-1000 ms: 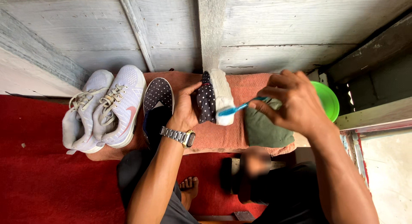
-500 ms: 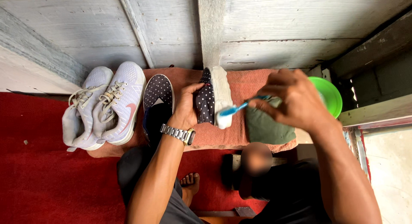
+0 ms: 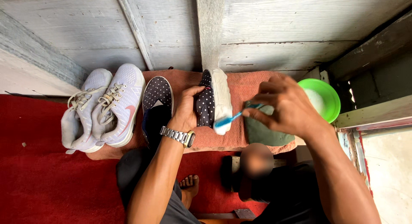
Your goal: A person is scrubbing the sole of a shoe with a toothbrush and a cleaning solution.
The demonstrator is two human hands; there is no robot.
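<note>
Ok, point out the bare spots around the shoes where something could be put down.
The red carpet left of the white sneakers is bare. The orange towel shows a bare strip between the held polka-dot shoe and the green bowl. Crowded: the towel's left, shoes side by side.

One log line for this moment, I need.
left hand: holds polka-dot shoe | right hand: toothbrush on white sole | green bowl beside

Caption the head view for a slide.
Left hand holds a polka-dot shoe on its side while the right hand brushes its white sole with a blue toothbrush.
</note>
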